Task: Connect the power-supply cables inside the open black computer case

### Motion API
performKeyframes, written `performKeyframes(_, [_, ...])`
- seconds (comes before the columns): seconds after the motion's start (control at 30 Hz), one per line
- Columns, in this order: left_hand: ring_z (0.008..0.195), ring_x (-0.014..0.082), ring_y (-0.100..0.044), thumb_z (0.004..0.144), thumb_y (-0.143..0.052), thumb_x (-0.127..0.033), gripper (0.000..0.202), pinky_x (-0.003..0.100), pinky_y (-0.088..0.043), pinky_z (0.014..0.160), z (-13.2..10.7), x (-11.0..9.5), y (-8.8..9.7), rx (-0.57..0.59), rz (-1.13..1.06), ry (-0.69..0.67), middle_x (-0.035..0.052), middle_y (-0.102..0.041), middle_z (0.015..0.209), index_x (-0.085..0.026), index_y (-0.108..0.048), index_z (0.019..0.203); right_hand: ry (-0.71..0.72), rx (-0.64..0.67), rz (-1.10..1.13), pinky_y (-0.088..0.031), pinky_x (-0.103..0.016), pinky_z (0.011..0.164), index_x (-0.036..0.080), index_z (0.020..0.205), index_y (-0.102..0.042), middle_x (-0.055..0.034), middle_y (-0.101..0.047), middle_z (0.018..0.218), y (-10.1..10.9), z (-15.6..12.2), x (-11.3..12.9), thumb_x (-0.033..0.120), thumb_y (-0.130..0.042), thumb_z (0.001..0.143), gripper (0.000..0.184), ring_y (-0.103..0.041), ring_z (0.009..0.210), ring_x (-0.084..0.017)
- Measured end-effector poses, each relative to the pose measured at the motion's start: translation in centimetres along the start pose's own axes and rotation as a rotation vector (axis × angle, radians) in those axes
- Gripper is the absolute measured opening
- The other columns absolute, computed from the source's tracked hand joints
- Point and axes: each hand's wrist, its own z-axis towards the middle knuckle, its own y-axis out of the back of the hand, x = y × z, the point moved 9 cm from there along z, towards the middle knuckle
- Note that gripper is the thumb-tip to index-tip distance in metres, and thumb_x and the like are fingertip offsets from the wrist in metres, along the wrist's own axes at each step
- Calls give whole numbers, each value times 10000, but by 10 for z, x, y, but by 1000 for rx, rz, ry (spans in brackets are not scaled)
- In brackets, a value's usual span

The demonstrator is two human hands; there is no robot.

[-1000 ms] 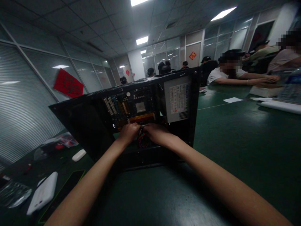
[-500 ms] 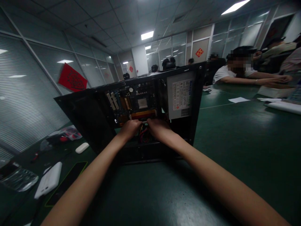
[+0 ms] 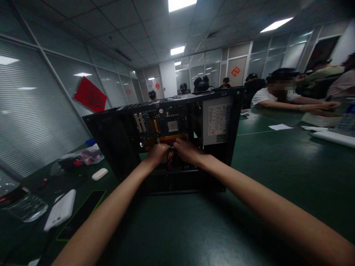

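An open black computer case point(image 3: 116, 144) stands on the green table point(image 3: 277, 173), its inside facing me. A motherboard point(image 3: 163, 127) with slots and a grey power supply point(image 3: 217, 120) show inside. Both my hands reach into the case at the lower edge of the motherboard. My left hand point(image 3: 159, 153) is curled, fingers closed at the orange slots. My right hand point(image 3: 187, 150) is closed too, right beside it, above a bundle of red and coloured cables point(image 3: 170, 160). What the fingers hold is hidden.
On the table at left lie a white flat device point(image 3: 61, 210), a dark mat point(image 3: 81, 214), a small white object point(image 3: 100, 174) and clear plastic bags point(image 3: 24, 207). Other people sit at the far right with papers point(image 3: 279, 127) and a bottle point(image 3: 346, 123).
My view has shifted, so the case sits a little further right in the frame. Both hands stay together at the motherboard's lower edge, slightly higher than before.
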Motion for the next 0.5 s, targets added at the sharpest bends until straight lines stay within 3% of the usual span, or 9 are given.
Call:
performKeyframes(0.33, [909, 254, -725, 940, -551, -153, 181, 277, -502, 741, -3, -2, 4, 20, -9, 32, 129, -756, 946, -152, -731, 914, 115, 97, -374, -495, -367, 825, 52, 1124, -634, -221, -635, 1105, -17, 11, 6, 77, -355, 975, 318, -623, 1036, -293])
performKeyframes(0.5, [913, 249, -732, 956, -559, -207, 188, 282, -520, 759, -5, 1, 5, 7, -29, 38, 119, -762, 960, -167, -737, 1000, 33, 92, -307, -516, -338, 810, 86, 1155, -613, -206, -632, 1170, -15, 9, -1, 120, -338, 993, 321, -652, 1036, -270])
